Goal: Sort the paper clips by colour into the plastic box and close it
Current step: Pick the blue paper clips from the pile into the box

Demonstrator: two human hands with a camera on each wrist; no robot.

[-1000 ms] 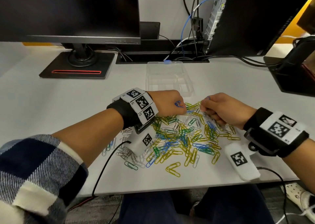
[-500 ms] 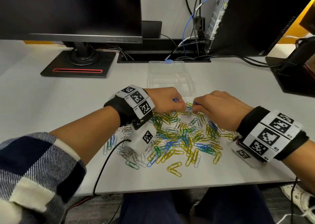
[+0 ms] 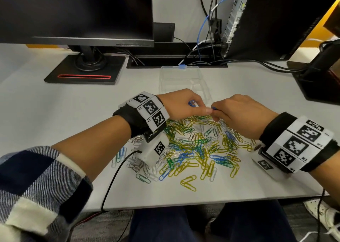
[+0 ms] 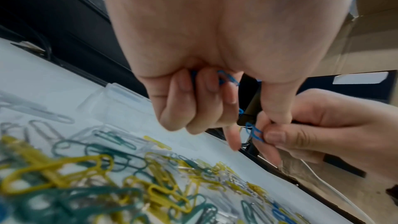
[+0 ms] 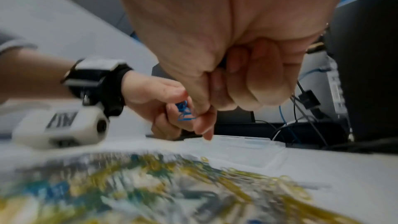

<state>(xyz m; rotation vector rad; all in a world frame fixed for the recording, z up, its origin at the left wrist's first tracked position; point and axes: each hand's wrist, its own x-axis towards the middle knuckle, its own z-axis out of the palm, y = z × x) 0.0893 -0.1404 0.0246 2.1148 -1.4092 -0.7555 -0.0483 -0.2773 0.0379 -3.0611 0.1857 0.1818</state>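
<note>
While the left hand [image 3: 181, 103] curls its fingers round several thin blue wire paper clips [image 4: 228, 77], the right hand [image 3: 241, 113] pinches one blue clip [image 4: 254, 132] above the mixed-colour pile [image 3: 195, 146].

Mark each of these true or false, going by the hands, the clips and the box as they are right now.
1. The left hand holds blue clips in its curled fingers. True.
2. The right hand pinches a yellow clip. False: it pinches a blue clip.
3. The box lies beyond the pile, toward the monitor. True.
4. The box holds sorted clips in every compartment. False: no clips show in it.
5. The pile mixes yellow, green, blue and silver clips. True.
6. Both hands rest flat on the desk. False: they are raised above the pile, fingers curled.
</note>
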